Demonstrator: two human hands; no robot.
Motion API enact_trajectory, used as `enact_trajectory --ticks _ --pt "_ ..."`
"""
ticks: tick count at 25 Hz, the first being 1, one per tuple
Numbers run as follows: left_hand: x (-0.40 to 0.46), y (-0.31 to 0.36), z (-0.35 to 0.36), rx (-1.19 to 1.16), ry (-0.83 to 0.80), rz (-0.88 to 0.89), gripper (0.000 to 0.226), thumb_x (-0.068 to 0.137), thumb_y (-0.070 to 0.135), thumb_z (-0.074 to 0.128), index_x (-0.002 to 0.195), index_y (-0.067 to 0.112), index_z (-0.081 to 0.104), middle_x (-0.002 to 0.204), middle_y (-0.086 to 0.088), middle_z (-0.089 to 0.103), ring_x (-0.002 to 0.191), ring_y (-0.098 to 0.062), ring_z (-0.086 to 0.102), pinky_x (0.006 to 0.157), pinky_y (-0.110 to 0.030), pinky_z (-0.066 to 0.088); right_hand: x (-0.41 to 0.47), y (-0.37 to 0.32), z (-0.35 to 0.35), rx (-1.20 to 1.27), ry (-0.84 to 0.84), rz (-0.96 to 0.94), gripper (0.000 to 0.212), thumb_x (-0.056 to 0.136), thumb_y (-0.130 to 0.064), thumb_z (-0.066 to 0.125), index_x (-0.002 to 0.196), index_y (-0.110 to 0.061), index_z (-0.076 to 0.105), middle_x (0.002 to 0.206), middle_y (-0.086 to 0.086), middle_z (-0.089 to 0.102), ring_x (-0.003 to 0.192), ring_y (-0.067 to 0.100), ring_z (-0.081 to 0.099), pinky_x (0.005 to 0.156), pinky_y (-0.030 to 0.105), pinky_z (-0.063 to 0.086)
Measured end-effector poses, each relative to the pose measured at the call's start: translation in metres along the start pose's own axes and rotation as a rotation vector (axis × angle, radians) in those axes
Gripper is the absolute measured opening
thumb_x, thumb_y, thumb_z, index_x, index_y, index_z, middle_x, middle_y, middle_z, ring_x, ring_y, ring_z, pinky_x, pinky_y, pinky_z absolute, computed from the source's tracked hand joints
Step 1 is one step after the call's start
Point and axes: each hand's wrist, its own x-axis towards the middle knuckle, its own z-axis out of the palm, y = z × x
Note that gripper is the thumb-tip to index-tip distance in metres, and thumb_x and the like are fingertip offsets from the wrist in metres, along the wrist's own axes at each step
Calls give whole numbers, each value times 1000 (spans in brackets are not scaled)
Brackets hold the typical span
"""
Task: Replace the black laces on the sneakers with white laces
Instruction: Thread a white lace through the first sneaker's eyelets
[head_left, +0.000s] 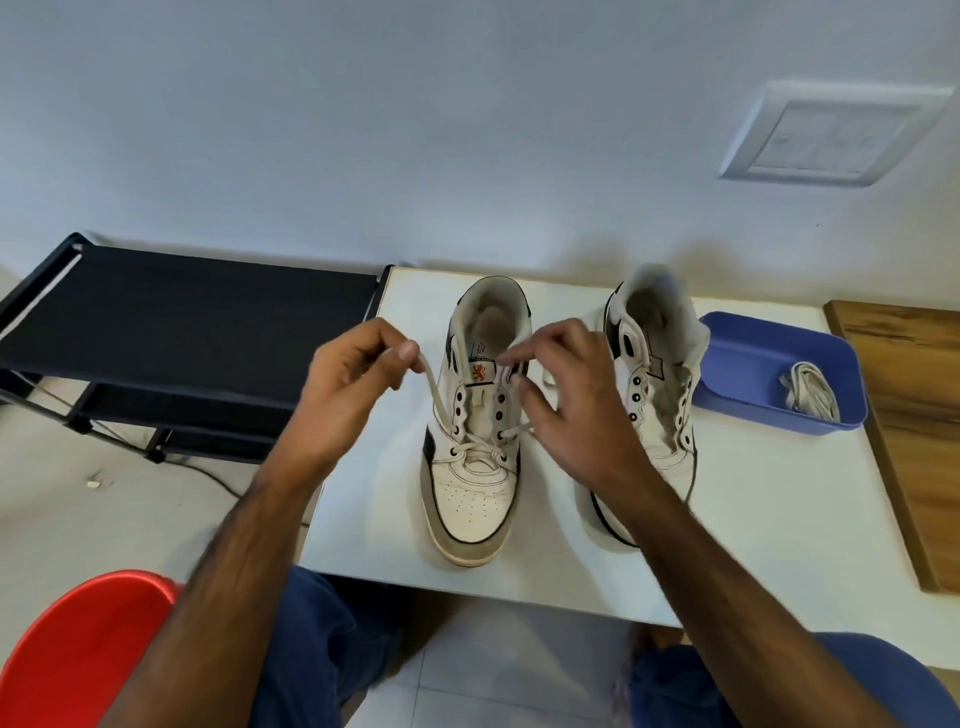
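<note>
While the white lace (470, 447) sits threaded through the lower eyelets of the left sneaker (475, 421) mid-worktop (363, 530), left hand (353, 384) fingers pinch one end and right hand (566, 395) fingers pinch the other. Second sneaker (652, 395) stands unlaced just beside it, and a blue tray (737, 353) near the right edge holds another lace (810, 389).

White desk (519, 571). Left sneaker (475, 499): white leather with black trim and black eyelets, grey suede toe band, perforated dot pattern on the toe, orange emblem on the tongue label. Right sneaker (654, 374): white with black panels and black eyelets, greyish lining. White lace (434, 395) in the left sneaker's lower eyelets. Blue tray (737, 343) holding a white lace bundle (810, 389). Brown wood-grain board (914, 415). Black rack (182, 312). Red chair (78, 649). Blue trousers (322, 649). Pale wall (363, 130).
</note>
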Motion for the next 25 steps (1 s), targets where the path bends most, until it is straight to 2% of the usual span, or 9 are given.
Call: enact_trajectory --ticks 3,6,9,12,14,17,20,23,25 --pt "0 4 11 5 -116 6 26 96 36 56 92 13 68 89 -1 71 86 -29 61 77 -35 49 -1 -20 4 167 -33 -43 21 92 -13 65 112 -16 70 93 -9 53 88 14 56 77 32 47" --pt "-2 10 19 4 -135 75 27 94 35 61 87 9 67 81 -3 66 80 -33 58 74 -43 47 -6 -33 6 383 -269 129 27 94 -24 71 121 -20 68 78 -12 57 73 7 57 67 24 46" --pt "-4 20 26 -67 -153 169 25 93 24 62 80 2 62 73 2 64 70 -21 58 67 -29 48 -3 -34 6 638 -387 213 15 95 -25 69 103 -13 71 79 3 66 70 25 59 67 41 50" --pt "0 12 15 -348 -7 104 18 91 23 60 76 14 61 71 5 55 69 -14 49 67 -27 42 -1 -23 -4 889 -330 345 19 98 -19 64 81 -12 68 69 -2 61 60 16 47 61 30 41" --pt "3 7 3 -529 179 40 24 94 29 61 71 21 59 69 1 48 69 -18 42 69 -31 38 -2 -12 -9 886 -253 428 24 100 -16 61 79 -7 67 58 -7 53 56 15 42 59 28 37" --pt "4 7 -6 -733 348 10 34 102 25 46 68 19 49 75 2 53 77 -17 49 79 -31 44 1 -2 -11 775 -245 448 24 99 -11 61 78 -4 68 57 -3 54 52 15 40 54 29 33" --pt "4 12 -2 -951 426 -61 34 103 31 48 72 18 48 85 0 62 83 -17 60 86 -36 52 2 1 -13 587 -440 389 20 99 -13 63 83 -2 70 66 -1 68 50 9 44 50 23 35" --pt "5 15 -1 -999 487 -112 37 103 37 51 70 21 52 75 3 61 65 -12 56 72 -31 51 -1 3 -21 497 -712 316 20 97 -18 67 87 -3 75 71 -1 71 50 8 47 50 20 37" --pt "6 15 -1 -988 505 -139 37 103 38 51 70 21 52 68 5 57 57 -9 50 64 -26 46 -2 7 -27 484 -859 274 18 97 -21 68 90 -8 79 72 8 67 52 19 42 51 24 32"
